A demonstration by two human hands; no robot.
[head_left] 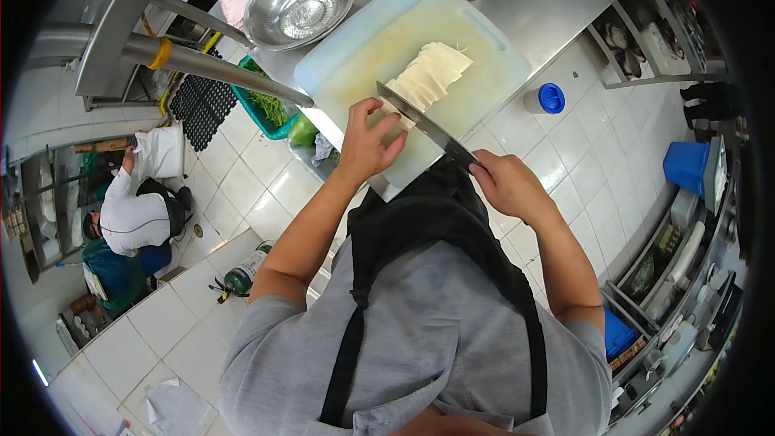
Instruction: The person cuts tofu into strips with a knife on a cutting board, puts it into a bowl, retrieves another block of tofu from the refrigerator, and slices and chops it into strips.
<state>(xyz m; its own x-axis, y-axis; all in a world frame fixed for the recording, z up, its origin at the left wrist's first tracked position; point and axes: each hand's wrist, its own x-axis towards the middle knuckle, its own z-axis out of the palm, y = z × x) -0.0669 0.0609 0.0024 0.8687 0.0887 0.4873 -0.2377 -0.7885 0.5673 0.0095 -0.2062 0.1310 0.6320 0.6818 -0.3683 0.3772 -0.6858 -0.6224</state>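
before you: one knife (426, 124), one row of pale slices (432, 74), three metal bowls (299, 4) on the worktop (549, 10). your right hand (507, 184) is wrapped round the knife's handle; your left hand (370, 144), half-curled with fingers parted, is beside the blade. the slices lie on the cutting board (494, 63), just beyond your hands.

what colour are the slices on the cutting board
The slices are pale cream, best seen in the head view, the only one here.
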